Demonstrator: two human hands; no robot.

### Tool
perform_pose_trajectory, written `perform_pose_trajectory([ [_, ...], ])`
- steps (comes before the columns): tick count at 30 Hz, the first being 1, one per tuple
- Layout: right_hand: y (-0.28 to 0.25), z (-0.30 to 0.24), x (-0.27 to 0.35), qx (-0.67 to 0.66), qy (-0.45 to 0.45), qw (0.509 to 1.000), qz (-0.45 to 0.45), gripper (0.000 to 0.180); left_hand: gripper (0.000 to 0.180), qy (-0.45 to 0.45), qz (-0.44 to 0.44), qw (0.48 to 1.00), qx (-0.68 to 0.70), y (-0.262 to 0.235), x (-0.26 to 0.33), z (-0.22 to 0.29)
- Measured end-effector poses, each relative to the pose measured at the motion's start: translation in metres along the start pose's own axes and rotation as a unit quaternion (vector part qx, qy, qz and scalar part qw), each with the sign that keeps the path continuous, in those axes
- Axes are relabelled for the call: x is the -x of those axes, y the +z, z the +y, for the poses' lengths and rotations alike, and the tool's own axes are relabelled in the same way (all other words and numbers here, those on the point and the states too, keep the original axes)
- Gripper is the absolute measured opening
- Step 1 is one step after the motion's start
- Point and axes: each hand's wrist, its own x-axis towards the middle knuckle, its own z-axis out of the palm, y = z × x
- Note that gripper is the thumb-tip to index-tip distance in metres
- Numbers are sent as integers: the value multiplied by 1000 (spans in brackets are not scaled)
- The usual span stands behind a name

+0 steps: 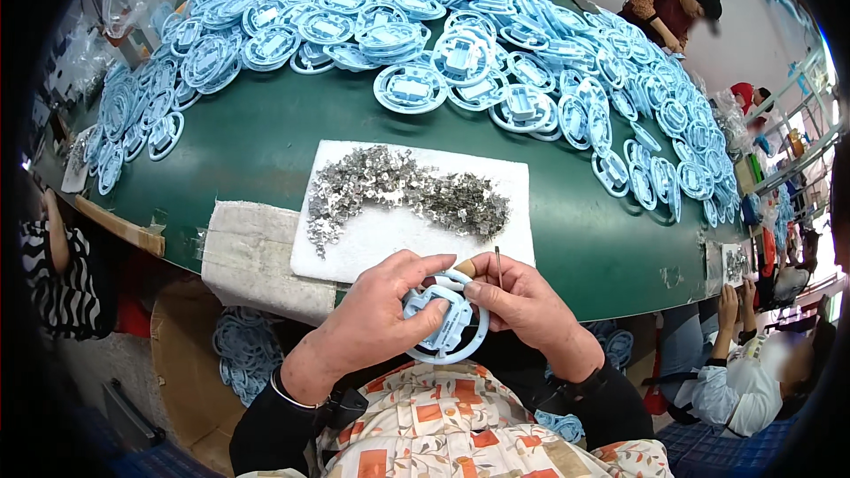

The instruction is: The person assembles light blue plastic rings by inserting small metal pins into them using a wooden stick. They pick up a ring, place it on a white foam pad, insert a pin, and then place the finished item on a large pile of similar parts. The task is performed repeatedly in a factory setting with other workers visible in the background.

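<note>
Close in front of my body, my left hand (376,310) and my right hand (529,299) hold one light-blue plastic wheel-shaped part (452,326) between them. It has a round outer ring and a box-like middle. My left thumb presses on the middle, while the left index finger reaches over the ring's far side. On the right, my thumb and fingers pinch the ring's edge, and a thin metal rod (498,264) sticks up between those fingers. Just beyond lies a white foam board (381,243) with a heap of small metal clip-like pieces (460,199). My fingers hide part of the ring.
A large pile of similar blue parts (412,88) covers the far side of the green table (257,137). Folded cloth (252,243) lies under the board's left side. More blue parts (248,350) sit in a cardboard box (181,345) below. Other people work around the table.
</note>
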Motion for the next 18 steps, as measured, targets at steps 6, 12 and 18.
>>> perform_pose_trajectory([
  [6, 2, -6, 8, -86, -11, 996, -28, 28, 44, -72, 6, 969, 236, 10, 4, -6],
  [12, 13, -8, 0, 62, -180, 981, 46, 37, 49, -115, -55, 674, 728, 13, 5, -33],
  [18, 21, -8, -8, 222, -264, 934, 90, 33, 48, -131, -65, 624, 768, 25, 8, -38],
])
